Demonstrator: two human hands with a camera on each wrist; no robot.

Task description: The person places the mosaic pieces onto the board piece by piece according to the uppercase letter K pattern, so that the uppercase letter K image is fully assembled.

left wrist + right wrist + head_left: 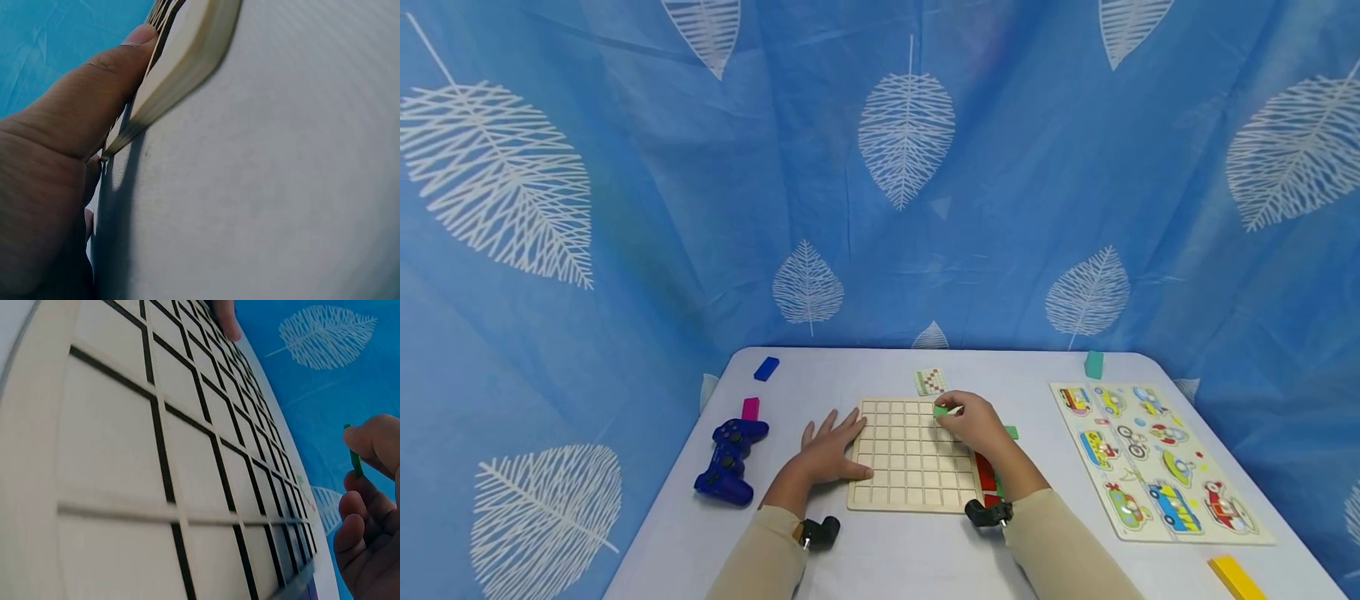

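Note:
A wooden grid board (904, 467) lies flat in the middle of the table, its square cells bare where they show. My left hand (829, 457) is spread at the board's left side, thumb on its edge and fingers straight. In the left wrist view the thumb (94, 94) presses on the board's rim (181, 69). Over the board's far right corner, my right hand (973, 425) pinches a small green tile (940, 411) between thumb and fingertips. The right wrist view shows that green tile (355, 453) edge-on, held above the board.
Red tiles (987, 473) and a green tile (1012, 432) lie right of the board, partly behind my right arm. A pattern card (931, 382) sits beyond it. A blue game controller (730, 462) is at left, a picture puzzle (1150, 458) at right, a yellow block (1236, 577) near the front.

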